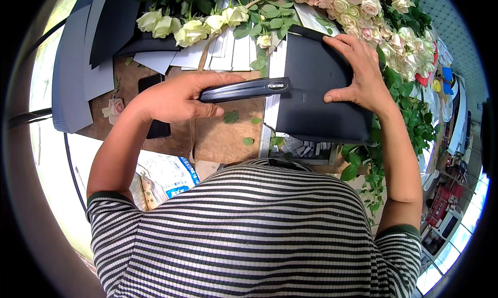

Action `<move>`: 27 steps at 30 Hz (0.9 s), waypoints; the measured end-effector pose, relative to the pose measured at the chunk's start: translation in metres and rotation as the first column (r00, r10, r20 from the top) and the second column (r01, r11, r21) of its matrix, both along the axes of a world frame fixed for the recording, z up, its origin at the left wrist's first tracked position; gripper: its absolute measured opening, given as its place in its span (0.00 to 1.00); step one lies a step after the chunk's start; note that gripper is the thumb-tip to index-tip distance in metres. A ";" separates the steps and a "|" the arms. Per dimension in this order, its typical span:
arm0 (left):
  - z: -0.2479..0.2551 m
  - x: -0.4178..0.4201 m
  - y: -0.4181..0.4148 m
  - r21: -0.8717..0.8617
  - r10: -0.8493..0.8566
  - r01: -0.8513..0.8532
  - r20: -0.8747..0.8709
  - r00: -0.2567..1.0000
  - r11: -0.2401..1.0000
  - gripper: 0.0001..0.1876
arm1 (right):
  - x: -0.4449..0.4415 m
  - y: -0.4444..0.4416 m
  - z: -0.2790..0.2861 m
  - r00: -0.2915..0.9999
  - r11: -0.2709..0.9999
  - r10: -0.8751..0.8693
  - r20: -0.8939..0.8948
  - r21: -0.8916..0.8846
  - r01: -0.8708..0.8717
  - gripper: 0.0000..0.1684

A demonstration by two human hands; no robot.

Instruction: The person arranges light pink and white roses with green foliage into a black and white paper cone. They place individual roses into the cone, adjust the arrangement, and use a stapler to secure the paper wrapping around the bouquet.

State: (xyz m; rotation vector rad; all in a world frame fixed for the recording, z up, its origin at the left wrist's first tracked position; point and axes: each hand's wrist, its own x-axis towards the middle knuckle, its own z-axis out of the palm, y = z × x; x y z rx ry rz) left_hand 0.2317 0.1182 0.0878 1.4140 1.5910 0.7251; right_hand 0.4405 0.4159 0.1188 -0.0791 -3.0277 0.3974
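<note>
My left hand (183,97) grips a black Deli stapler (245,91), whose head lies over the left edge of a folded black sheet (323,88). Whether its jaws are pressed together cannot be made out. White corrugated edges (274,84) show along that side of the black sheet. On the sheet's right part rests my right hand (360,72), fingers at the far edge and thumb spread across the face. A dark phone-like slab (158,129) lies partly hidden beneath my left wrist.
Cream roses (194,31) and leaves lie along the far side over white sheets (241,53). A mass of pale pink roses (362,10) fills the far right. Large grey sheets (74,72) stand at left. Below the black sheet sits a tray (264,142) of small metallic pieces (301,147).
</note>
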 end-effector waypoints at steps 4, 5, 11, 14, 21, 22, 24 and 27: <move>0.011 0.004 -0.016 -0.018 0.257 -0.374 0.757 0.601 0.927 0.28 | 0.003 0.001 0.001 1.000 1.000 0.000 0.011 0.000 0.000 0.61; 0.017 0.012 -0.002 -0.018 0.238 -0.381 0.808 0.540 0.924 0.26 | 0.006 0.005 -0.004 1.000 1.000 0.001 -0.022 0.021 0.000 0.61; 0.001 0.097 0.130 0.179 0.072 -0.462 0.877 0.475 0.869 0.18 | -0.003 -0.002 0.001 0.997 0.998 -0.066 0.051 0.002 0.066 0.55; -0.020 0.103 0.144 0.160 0.113 -0.544 0.894 0.433 0.824 0.16 | 0.007 0.003 -0.008 0.982 0.999 0.033 -0.185 0.020 -0.030 0.53; -0.016 0.115 0.150 0.189 0.278 -0.505 0.651 0.706 0.842 0.21 | 0.035 0.000 -0.015 0.921 0.993 -0.070 -0.384 0.060 0.101 0.43; -0.019 0.111 0.150 0.191 0.283 -0.498 0.630 0.723 0.846 0.23 | 0.039 -0.005 -0.011 0.919 0.994 -0.105 -0.380 -0.073 0.083 0.40; -0.006 0.119 0.146 0.178 0.274 -0.504 0.665 0.695 0.845 0.24 | 0.039 -0.020 0.000 0.941 0.590 -0.261 -0.215 -0.807 -0.021 0.36; -0.002 0.133 0.150 0.305 0.374 -0.454 0.288 0.882 0.837 0.43 | 0.034 -0.045 -0.008 0.862 0.641 -0.408 -0.301 -0.767 0.036 0.44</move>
